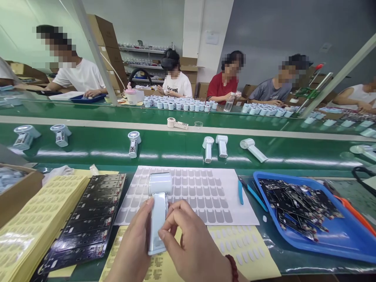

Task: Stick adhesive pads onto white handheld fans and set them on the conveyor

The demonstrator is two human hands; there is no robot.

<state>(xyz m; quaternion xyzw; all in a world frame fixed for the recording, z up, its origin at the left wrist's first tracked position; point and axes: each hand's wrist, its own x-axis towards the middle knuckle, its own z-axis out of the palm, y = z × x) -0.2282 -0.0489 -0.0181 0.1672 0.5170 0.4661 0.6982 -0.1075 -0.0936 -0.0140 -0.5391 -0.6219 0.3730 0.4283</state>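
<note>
A pale blue handheld fan [158, 219], its round head away from me, is in my left hand [136, 239], whose fingers wrap the handle from the left. My right hand [188, 239] has thumb and forefinger pinched together against the handle's right side; anything between those fingertips is hidden. Beneath the fan lies a white sheet with rows of grey stickers [192, 192]. A yellow sheet with small white oval stickers [243, 243] lies under and beside my right hand.
Left are stacked yellow sticker sheets [32, 219], black circuit boards [91, 219] and a cardboard box [32, 192]. To the right are blue-handled pliers [256, 194] and a blue tray [346, 246] of boards. Several fans lie on the green conveyor belt [173, 147]; co-workers sit beyond.
</note>
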